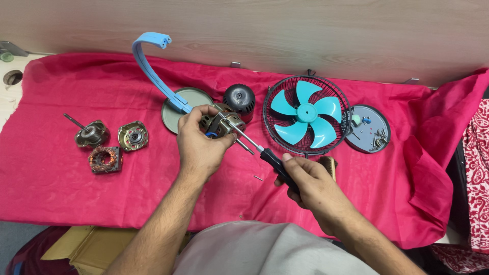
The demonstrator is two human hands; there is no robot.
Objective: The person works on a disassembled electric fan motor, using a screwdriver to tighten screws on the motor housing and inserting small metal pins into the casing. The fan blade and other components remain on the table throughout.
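the red cloth (76,188) covers the whole worktop and serves as the landmark here. toward its right half lies the black fan guard (307,116) with the teal blade set in it, and just right of that a grey round base plate (368,129) with small parts on it. near the cloth's middle, at the back, a blue curved arm (150,63) rises from a grey disc, with a black motor cap (239,99) beside it. on the cloth's left part sit three loose motor pieces, one a copper-wound stator (105,159).

above the cloth's centre the left hand (198,145) wraps closed around the small fan motor (221,123), thumb and fingers clamping its body. the right hand (313,186) is curled tight around the black handle of a screwdriver (265,154), whose shaft reaches to the motor.

to do this well, the tip should sit square in the screw head, the shaft in line with the screw, and the motor held from twisting.

the screw head itself is hidden behind the fingers, and the tip type cannot be made out. a small pin (259,178) lies loose on the cloth below the shaft.
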